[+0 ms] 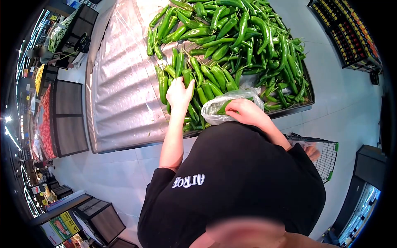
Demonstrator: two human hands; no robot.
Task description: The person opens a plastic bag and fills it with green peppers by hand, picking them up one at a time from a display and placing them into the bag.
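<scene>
My left hand reaches to the near left side of a heap of long green peppers. Its thumb and fingers close around one green pepper among the others. By the front edge of the display, my right hand grips a clear plastic bag, its fingers curled over the opening. Some green shows inside the bag, and part of the bag is hidden behind the hand and my black shirt.
A silvery corrugated sheet covers the display's left part. To my right stands a shopping cart with something in it. Produce stands line the left, and a shelf of packaged goods stands at the far right.
</scene>
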